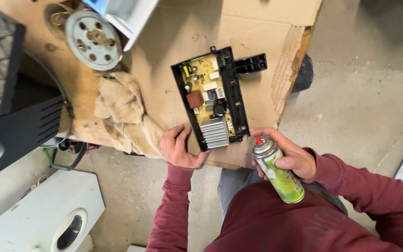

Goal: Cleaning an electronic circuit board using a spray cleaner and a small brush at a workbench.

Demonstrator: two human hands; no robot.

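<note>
You are gripping a spray can (280, 173) in your right hand (291, 156), fingers wrapped closed around its green-and-white body, close to your chest at about 5 o'clock from the board. The red nozzle is pointing up toward the board, probably so the spray lands on it.

Your left hand (178, 149) is resting at the board's near corner, at about 7 o'clock. Fingers are curled against the black frame edge and thumb laid along it; it looks like a steadying hold, but you are not lifting it.

The circuit board (211, 100) is lying flat, component side up, on the cardboard-covered bench (173, 42), long axis running from 6 toward 12 o'clock, tilted slightly. It is sitting in a black plastic tray with a connector block sticking out at 1 o'clock. Yellowish board; ribbed silver heat sink at the near end; brown box-shaped part mid-board; small dark cylinders and white labels farther up.

A crumpled tan rag (122, 114) is lying at 9 o'clock, just beside the board. A round metal pulley wheel (93, 39) is lying farther off at 10 o'clock.
</note>
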